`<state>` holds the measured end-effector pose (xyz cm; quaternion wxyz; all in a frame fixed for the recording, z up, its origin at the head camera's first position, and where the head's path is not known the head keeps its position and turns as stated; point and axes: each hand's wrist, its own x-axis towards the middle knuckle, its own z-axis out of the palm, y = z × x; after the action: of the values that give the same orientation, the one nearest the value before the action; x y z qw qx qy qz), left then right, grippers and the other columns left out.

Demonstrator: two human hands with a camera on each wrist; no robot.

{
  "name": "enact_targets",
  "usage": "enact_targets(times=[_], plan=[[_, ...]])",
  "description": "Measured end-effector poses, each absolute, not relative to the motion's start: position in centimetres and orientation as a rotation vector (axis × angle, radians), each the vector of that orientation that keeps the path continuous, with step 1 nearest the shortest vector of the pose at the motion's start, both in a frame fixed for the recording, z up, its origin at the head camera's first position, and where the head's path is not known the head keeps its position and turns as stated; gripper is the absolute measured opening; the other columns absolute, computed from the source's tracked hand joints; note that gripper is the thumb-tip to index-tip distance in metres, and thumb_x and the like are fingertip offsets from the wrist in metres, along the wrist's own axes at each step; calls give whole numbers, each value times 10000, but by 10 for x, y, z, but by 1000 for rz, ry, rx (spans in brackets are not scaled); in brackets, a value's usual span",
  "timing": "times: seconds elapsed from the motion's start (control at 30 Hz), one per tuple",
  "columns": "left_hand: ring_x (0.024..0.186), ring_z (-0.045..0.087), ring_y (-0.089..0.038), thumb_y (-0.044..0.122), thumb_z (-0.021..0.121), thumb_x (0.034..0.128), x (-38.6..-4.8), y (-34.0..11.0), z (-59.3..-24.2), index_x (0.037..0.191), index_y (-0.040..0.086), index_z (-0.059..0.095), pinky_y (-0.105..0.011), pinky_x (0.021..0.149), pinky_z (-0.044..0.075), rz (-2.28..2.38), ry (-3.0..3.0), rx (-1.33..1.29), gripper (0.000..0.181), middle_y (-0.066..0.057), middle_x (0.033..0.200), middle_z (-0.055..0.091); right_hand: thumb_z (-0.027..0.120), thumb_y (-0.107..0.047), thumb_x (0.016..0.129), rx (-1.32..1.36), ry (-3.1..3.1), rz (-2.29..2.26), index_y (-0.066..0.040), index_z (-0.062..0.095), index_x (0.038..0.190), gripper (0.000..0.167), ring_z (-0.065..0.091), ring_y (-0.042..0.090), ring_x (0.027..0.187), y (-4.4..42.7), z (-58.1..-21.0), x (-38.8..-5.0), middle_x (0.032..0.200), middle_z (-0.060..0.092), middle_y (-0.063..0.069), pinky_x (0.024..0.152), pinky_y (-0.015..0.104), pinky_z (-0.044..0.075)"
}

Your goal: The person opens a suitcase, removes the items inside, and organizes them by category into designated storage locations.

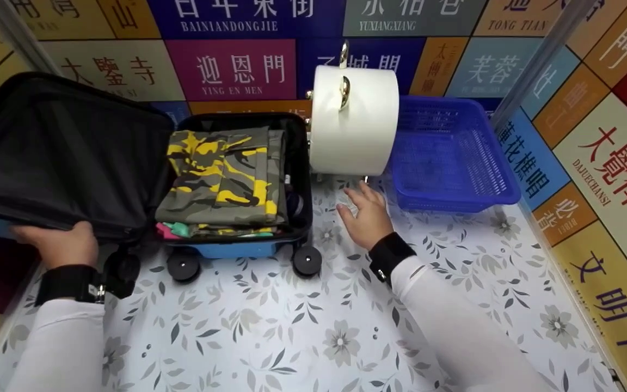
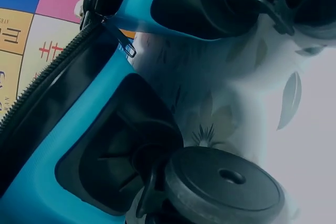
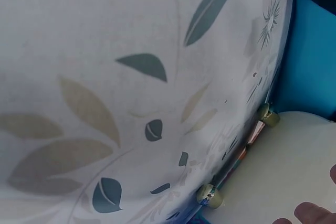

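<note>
A small blue suitcase (image 1: pixel 237 250) lies unzipped on the flower-patterned surface, with folded camouflage clothing (image 1: pixel 226 179) in yellow, grey and black filling its base. Its black-lined lid (image 1: pixel 68 158) is swung out to the left. My left hand (image 1: pixel 71 245) grips the lid's lower edge, some fingers hidden by it. The left wrist view shows the suitcase's zipper pull (image 2: pixel 123 40) and a black wheel (image 2: pixel 226 184). My right hand (image 1: pixel 368 215), fingers spread and holding nothing, is just below a white case (image 1: pixel 354 125) with gold handles. Whether its fingertips touch the case, I cannot tell.
A blue plastic basket (image 1: pixel 455 198) stands right of the white case. Pink and green items (image 1: pixel 174 231) peek out under the clothing at the suitcase's front. Panels with Chinese lettering (image 1: pixel 232 68) rise at the back and sides.
</note>
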<state>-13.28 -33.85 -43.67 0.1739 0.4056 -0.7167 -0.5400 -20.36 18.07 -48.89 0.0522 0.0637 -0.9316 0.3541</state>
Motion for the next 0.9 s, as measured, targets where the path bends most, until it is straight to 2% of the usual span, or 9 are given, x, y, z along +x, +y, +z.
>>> enact_targets(times=[0.2, 0.3, 0.43, 0.53, 0.6, 0.67, 0.73, 0.83, 0.9], plan=[[1539, 305, -247, 232, 554, 955, -139, -329, -438, 1596, 283, -373, -334, 1278, 254, -1558, -2159, 1186, 1128, 2, 1787, 21, 633, -366, 1038, 182, -2829, 1073, -104, 606, 1494, 526, 305, 499, 1548, 186, -489, -202, 1685, 343, 248, 1281, 607, 234], [1601, 178, -203, 201, 510, 980, -141, -328, -439, 1566, 281, -413, -320, 1297, 206, -1610, -2237, 1154, 1097, 1, 1774, -138, 635, -375, 1037, 168, -2838, 1076, -105, 597, 1501, 539, 299, 509, 1550, 188, -489, -201, 1691, 335, 238, 1279, 628, 227], [1629, 74, -328, 249, 432, 1002, -140, -323, -438, 1650, 213, -272, -418, 1318, 184, -1537, -2427, 1104, 958, -170, 1726, -270, 632, -383, 1041, 158, -2849, 1077, -117, 593, 1507, 538, 287, 506, 1558, 192, -488, -199, 1694, 335, 226, 1280, 639, 216], [1604, 60, -472, 349, 434, 1016, -140, -306, -438, 1694, 206, -136, -551, 1300, 206, -1467, -2544, 1001, 897, -243, 1669, -364, 628, -385, 1046, 142, -2858, 1075, -130, 585, 1514, 535, 272, 507, 1564, 195, -488, -199, 1701, 325, 216, 1284, 642, 200], [1574, -82, -557, 444, 499, 1020, -140, -288, -439, 1708, 225, -63, -687, 1262, 184, -1391, -2633, 848, 915, -205, 1642, -430, 626, -384, 1046, 142, -2856, 1077, -127, 580, 1518, 539, 268, 516, 1563, 197, -488, -199, 1702, 322, 218, 1283, 650, 192], [1532, -220, -597, 568, 590, 989, -138, -270, -442, 1716, 203, 21, -787, 1224, 62, -1236, -2761, 634, 993, -204, 1643, -428, 626, -383, 1046, 142, -2854, 1077, -127, 578, 1519, 540, 267, 520, 1562, 198, -489, -198, 1704, 320, 212, 1282, 655, 189], [1490, -308, -620, 686, 691, 900, -138, -254, -447, 1709, 147, 135, -845, 1167, -56, -1002, -2884, 396, 1120, -235, 1688, -327, 629, -377, 1043, 152, -2846, 1075, -112, 578, 1517, 546, 275, 518, 1559, 199, -489, -198, 1701, 331, 209, 1279, 654, 197], [1530, -259, -600, 796, 740, 783, -140, -237, -455, 1685, 85, 223, -833, 1138, -171, -725, -3019, 151, 1259, -329, 1706, -176, 640, -364, 1037, 163, -2830, 1069, -85, 582, 1510, 552, 297, 517, 1548, 201, -490, -196, 1691, 353, 210, 1273, 647, 222], [1543, -234, -592, 837, 746, 735, -143, -231, -461, 1682, 95, 243, -827, 1135, -190, -630, -3064, 100, 1304, -328, 1722, -101, 644, -361, 1034, 164, -2826, 1062, -72, 584, 1506, 556, 312, 514, 1541, 203, -490, -195, 1684, 365, 216, 1273, 636, 234]])
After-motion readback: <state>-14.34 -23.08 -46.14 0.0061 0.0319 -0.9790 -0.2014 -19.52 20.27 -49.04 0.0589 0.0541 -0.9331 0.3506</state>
